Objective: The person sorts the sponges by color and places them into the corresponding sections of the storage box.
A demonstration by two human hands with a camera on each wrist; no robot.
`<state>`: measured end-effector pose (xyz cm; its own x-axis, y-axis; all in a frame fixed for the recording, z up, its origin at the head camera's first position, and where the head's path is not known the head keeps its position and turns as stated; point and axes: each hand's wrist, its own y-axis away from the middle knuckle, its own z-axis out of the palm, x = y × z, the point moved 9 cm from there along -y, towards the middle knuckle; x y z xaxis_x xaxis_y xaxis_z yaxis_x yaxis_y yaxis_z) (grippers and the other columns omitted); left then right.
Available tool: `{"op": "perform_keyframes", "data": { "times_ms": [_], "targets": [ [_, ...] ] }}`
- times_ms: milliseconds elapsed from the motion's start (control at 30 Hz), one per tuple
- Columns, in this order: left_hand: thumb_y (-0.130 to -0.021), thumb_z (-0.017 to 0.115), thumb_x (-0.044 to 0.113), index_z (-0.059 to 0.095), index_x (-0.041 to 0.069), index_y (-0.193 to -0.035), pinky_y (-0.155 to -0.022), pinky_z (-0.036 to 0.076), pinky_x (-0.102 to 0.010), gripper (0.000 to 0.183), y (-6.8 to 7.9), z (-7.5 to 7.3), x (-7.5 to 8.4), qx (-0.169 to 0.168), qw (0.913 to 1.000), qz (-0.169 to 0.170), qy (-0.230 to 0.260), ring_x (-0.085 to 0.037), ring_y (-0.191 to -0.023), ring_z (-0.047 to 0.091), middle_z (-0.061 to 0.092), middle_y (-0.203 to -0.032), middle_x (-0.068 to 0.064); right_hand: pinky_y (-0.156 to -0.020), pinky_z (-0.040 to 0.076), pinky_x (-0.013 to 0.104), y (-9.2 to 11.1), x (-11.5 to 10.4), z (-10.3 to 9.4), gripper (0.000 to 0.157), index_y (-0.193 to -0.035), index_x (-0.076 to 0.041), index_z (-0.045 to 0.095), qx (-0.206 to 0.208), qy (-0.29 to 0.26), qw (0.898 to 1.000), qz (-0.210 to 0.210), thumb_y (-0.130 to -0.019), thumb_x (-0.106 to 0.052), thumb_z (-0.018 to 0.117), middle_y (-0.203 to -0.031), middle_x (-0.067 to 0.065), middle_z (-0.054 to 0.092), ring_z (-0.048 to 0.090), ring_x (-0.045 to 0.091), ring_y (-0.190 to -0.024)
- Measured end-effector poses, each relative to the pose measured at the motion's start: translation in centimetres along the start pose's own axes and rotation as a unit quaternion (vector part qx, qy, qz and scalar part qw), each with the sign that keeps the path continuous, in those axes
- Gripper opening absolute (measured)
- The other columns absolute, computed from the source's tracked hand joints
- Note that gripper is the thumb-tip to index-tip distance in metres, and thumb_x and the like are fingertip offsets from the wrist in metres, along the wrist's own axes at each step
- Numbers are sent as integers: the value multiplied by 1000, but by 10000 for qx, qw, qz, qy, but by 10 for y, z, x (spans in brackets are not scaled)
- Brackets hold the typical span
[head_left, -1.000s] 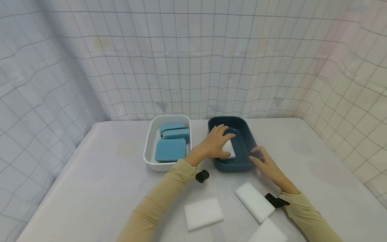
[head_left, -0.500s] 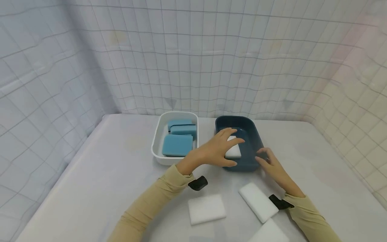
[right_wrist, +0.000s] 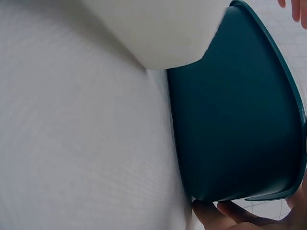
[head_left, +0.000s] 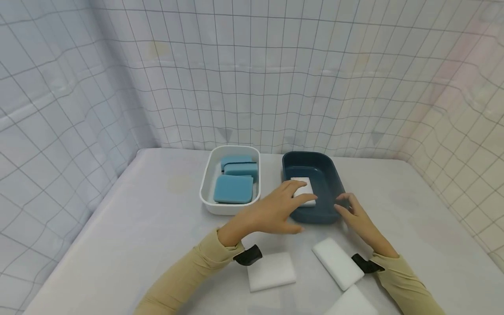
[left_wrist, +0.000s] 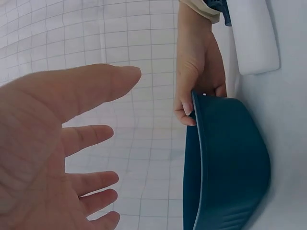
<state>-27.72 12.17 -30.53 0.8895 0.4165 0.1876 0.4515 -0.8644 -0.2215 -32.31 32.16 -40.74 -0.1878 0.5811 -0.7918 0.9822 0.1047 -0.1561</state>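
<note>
My left hand [head_left: 269, 213] is over the front left edge of a dark blue plastic bin [head_left: 315, 217], its fingers spread and holding nothing. In the left wrist view, bare space separates the left thumb and fingers [left_wrist: 93, 136] from the bin. Lying inside the bin at its left is a white rectangular block [head_left: 309, 189], sponge-like, partly hidden behind the left hand. My right hand [head_left: 360, 221] grips the bin's front right corner. The left wrist view shows that right hand [left_wrist: 199, 62] with thumb and fingers on the rim; the right wrist view shows fingers [right_wrist: 225, 215] against the bin's side.
A white bin [head_left: 230, 210] left of the blue one contains several blue sponge-like blocks [head_left: 234, 189]. Nearer me on the white table [head_left: 130, 245] lie three white blocks: one on the left [head_left: 271, 272], one by the right wrist [head_left: 338, 263], one at the bottom edge [head_left: 351, 302].
The left hand has drawn back from above the blue bin toward me, uncovering more of the white block inside. The right hand has stayed at the bin's corner. The head view has shifted slightly.
</note>
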Motion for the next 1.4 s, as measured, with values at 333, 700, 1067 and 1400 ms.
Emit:
{"op": "perform_keyframes", "data": {
  "times_ms": [333, 700, 1067, 1400],
  "targets": [
    [-82, 66, 43, 33, 23, -141, -104, 39, -36, 70, 21, 15, -1, -302, 9989, -321, 170, -24, -137, 28, 27, -148, -10, -101, 25, 60, 0, -5, -2, 32, -118, 3, 38, 54, -114, 9997, -201, -97, -20, 45, -131, 22, 35, 24, 36, -130],
    [-80, 64, 51, 34, 23, -140, -106, 37, -35, 73, 44, 43, 1, -852, 9940, -458, 504, -22, -137, 27, 26, -148, -11, -101, 26, 57, -1, 0, -1, 33, -119, 1, 38, 24, -129, 9998, -134, -97, -23, 45, -133, 21, 35, 25, 33, -129],
    [-78, 66, 52, 38, 22, -136, -104, 40, -34, 71, 60, 61, 7, -1245, 9902, -398, 488, -22, -133, 32, 32, -145, -11, -100, 28, 54, -1, 2, 0, 34, -119, 1, 37, -4, -162, 9998, -135, -97, -24, 45, -133, 21, 34, 25, 34, -130],
    [-75, 70, 50, 41, 23, -132, -91, 43, -21, 69, 71, 70, 14, -1434, 9885, -258, 393, -13, -112, 41, 43, -127, -2, -96, 30, 49, -1, 0, 1, 35, -120, 1, 36, -39, -162, 9998, -110, -97, -24, 45, -135, 21, 32, 26, 33, -130]
  ]
}}
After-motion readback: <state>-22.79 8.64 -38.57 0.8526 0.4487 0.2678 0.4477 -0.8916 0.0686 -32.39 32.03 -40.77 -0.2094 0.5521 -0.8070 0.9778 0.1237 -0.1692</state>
